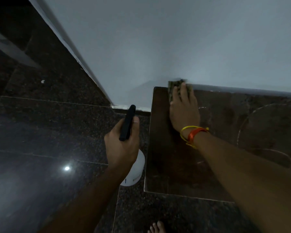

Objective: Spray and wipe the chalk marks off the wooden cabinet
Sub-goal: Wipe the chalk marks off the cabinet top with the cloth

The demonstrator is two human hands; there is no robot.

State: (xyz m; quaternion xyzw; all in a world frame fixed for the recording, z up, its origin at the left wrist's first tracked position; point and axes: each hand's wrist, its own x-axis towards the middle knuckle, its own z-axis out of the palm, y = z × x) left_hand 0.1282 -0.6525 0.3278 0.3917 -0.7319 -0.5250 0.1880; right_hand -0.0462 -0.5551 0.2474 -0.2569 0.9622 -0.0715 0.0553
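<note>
Dark wood of the cabinet top point(175, 165) is pressed at its far left corner by a green cloth point(172, 89) under the flat right hand point(183, 111), chalk arcs point(242, 128) lying rightward, while the spray bottle point(133, 165) is gripped by the left hand point(123, 145) beside it.

The cabinet top point(183, 165) lies open in front of the right hand point(183, 111) and toward its near edge — but the wall point(158, 39) closes off the far edge, touching the cloth point(172, 88). Left of the cabinet, the spray bottle point(134, 169) fills the gap above the floor point(40, 132).
</note>
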